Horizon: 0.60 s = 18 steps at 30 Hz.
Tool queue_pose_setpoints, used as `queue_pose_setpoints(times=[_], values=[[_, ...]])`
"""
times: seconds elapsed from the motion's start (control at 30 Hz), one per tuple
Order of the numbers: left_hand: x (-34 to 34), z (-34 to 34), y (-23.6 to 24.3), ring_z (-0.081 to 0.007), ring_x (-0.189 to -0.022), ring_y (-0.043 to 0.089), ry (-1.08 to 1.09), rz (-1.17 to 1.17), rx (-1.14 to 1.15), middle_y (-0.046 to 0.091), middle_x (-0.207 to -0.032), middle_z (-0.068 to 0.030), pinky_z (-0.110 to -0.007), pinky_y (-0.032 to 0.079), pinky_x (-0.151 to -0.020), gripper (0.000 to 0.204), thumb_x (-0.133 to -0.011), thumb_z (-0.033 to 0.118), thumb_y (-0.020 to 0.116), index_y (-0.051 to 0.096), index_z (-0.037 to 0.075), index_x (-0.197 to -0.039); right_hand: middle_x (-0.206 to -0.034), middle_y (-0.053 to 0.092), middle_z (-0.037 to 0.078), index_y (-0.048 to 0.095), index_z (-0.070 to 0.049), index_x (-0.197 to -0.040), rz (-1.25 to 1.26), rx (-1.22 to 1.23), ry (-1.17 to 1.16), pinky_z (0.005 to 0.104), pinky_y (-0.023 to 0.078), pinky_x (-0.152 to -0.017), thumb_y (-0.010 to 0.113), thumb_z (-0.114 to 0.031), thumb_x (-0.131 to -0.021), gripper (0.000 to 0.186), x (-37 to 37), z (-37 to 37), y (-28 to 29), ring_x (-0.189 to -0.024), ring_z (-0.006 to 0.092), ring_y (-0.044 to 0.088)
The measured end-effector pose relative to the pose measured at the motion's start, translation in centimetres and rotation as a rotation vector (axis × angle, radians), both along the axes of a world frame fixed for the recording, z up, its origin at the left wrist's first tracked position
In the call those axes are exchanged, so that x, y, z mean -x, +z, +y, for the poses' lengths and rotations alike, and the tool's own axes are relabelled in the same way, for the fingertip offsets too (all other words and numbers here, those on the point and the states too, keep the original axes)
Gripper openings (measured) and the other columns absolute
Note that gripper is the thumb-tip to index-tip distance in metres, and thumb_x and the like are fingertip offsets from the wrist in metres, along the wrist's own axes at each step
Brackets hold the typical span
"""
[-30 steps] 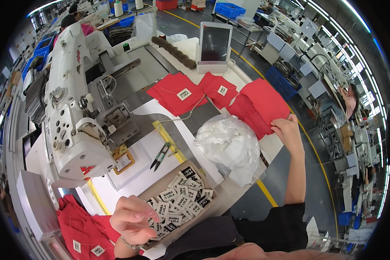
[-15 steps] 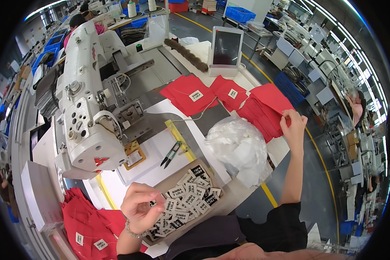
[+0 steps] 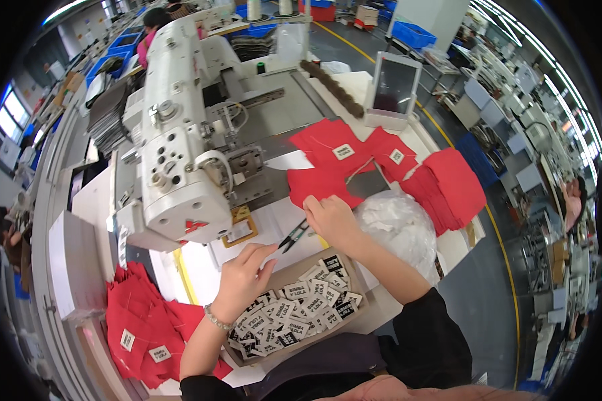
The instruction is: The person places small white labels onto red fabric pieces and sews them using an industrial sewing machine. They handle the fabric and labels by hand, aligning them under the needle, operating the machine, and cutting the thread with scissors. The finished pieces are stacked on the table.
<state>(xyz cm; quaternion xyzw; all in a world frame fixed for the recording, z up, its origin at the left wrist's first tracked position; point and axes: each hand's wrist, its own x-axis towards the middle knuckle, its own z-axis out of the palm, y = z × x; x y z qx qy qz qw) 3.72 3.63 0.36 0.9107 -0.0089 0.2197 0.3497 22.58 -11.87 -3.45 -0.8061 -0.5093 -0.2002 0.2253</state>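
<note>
My right hand [image 3: 333,219] pinches the edge of a red fabric piece [image 3: 318,187], which spreads over the work surface in front of the sewing machine [image 3: 174,160]. Lower and to the left is my left hand [image 3: 244,277], its thumb and forefinger apart and nothing visible between them. It hovers by the far left corner of a shallow cardboard box [image 3: 364,317] heaped with small black and white fabric labels [image 3: 301,311]. Thread snips [image 3: 294,237] with green handles lie between my hands, partly covered by the right one.
Red pieces with sewn labels [image 3: 341,150] lie beyond my right hand. A red fabric stack [image 3: 448,190] and a clear plastic bag of white scraps [image 3: 398,230] are at the right. More labelled red pieces [image 3: 137,327] hang at lower left. A tablet-like screen [image 3: 393,87] stands behind.
My right hand has moved left from the red stack, bringing one red piece toward the machine. My left hand has shifted up and its fingers have spread. The view has turned slightly left.
</note>
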Motion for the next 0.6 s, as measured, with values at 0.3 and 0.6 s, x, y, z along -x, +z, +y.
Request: queue_pose_setpoints(times=[0.3, 0.6], values=[[-4.2, 0.6, -4.1, -0.0341, -0.076, 0.066, -0.001, -0.087, -0.057, 0.067, -0.103, -0.0126, -0.040, 0.054, -0.065, 0.065, -0.078, 0.004, 0.070, 0.042, 0.013, -0.136, -0.068, 0.066, 0.005, 0.056, -0.009, -0.088, 0.500, -0.054, 0.199, 0.0342, 0.039, -0.067, 0.061, -0.012, -0.087, 0.006, 3.0, 1.0, -1.3, -0.061, 0.0233, 0.062], [-7.1, 1.3, -5.6, -0.0221, -0.071, 0.068, -0.030, 0.146, 0.250, 0.070, -0.087, -0.0108, -0.031, 0.053, -0.064, 0.027, -0.079, 0.004, 0.069, 0.066, 0.005, -0.106, -0.104, 0.064, 0.007, 0.057, -0.009, -0.102, 0.382, 0.172, 0.018, 0.0386, 0.044, -0.077, 0.072, -0.021, -0.078, 0.031, 1.6, -1.8, -0.2, -0.083, 0.0252, 0.064]])
